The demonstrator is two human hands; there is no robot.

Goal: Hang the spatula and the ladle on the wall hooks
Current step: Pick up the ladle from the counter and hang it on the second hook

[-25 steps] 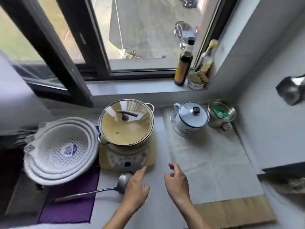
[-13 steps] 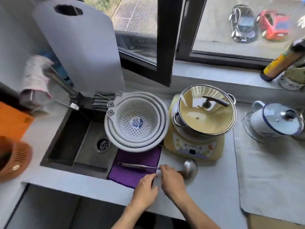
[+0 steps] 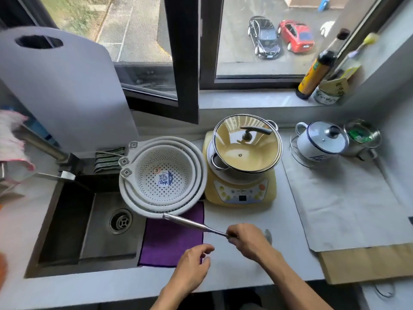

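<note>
A steel ladle (image 3: 192, 224) lies across the counter's front, its handle end pointing up-left over the purple cloth (image 3: 172, 240) toward the colanders. My right hand (image 3: 248, 240) is closed around the ladle's shaft near the bowl, and only a sliver of the bowl (image 3: 268, 235) shows behind the hand. My left hand (image 3: 193, 267) hovers just below and left of it, fingers loosely curled and holding nothing. No spatula and no wall hooks are in view.
Stacked white colanders (image 3: 163, 175) sit by the sink (image 3: 89, 222). A yellow cooker (image 3: 239, 193) carries a glass-lidded pot (image 3: 245, 144). Right of it are an enamel kettle (image 3: 319, 142), a steel cup (image 3: 361, 137) and a wooden board (image 3: 366, 262). Bottles (image 3: 317, 70) stand on the sill.
The view swung left from the right corner to the sink side. My right hand closed on the ladle's shaft and the handle now angles up-left; my left hand has drawn back off it.
</note>
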